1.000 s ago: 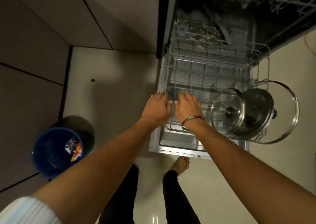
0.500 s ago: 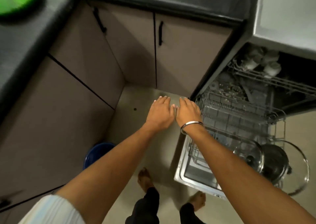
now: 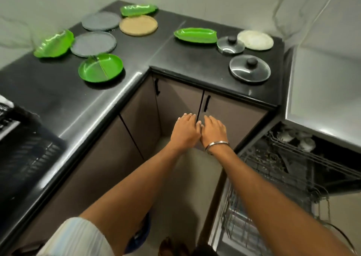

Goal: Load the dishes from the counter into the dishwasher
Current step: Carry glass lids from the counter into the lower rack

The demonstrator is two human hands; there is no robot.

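Fingers (image 3: 187, 117) of both hands are held straight and together, nothing gripped, mid-frame. Green plates (image 3: 100, 67) and lids (image 3: 249, 71) are spread on the black counter (image 3: 175, 56) above; the dishwasher (image 3: 283, 177) is seen open, lower right.

Below the black worktop stand taupe cabinet doors (image 3: 179, 99) with a black handle (image 3: 206, 103) on the right one, a blue bucket (image 3: 139, 234) sits on the pale floor (image 3: 195, 177), and a dark rack (image 3: 23, 158) lies at far left.
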